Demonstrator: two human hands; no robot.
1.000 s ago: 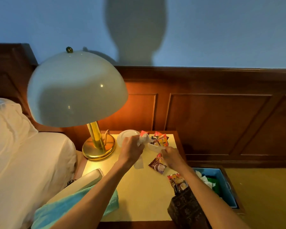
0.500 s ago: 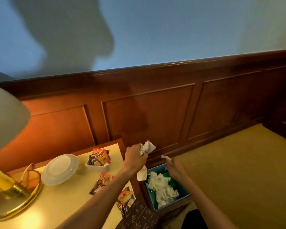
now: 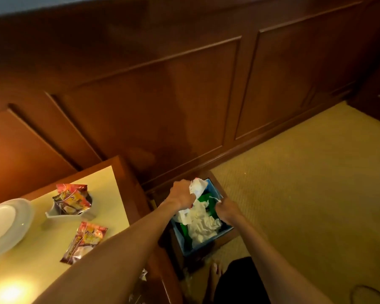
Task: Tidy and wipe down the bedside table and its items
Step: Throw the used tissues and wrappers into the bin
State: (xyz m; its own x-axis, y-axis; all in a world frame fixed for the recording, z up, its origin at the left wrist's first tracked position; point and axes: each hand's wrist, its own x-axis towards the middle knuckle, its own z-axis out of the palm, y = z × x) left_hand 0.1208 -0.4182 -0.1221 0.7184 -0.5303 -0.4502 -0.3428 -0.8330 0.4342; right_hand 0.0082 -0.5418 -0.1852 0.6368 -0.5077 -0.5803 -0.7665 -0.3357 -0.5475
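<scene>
At lower centre, the left hand (image 3: 181, 197) grips crumpled wrappers (image 3: 197, 186) above the blue wastebasket (image 3: 206, 243); the right hand (image 3: 225, 211) pinches a scrap. Best released low over the wastebasket. Sachets (image 3: 85, 242) wait on the tabletop (image 3: 42, 260), lower left.

A crumpled white wrapper (image 3: 197, 187) is gripped in the left hand (image 3: 181, 197) above the blue bin (image 3: 206, 243), which is filled with white tissue. A small scrap is pinched in the right hand (image 3: 225, 210). Sachets (image 3: 71, 199), a loose sachet (image 3: 85, 243) and a plate (image 3: 6, 224) are seen on the table (image 3: 110, 205).
</scene>
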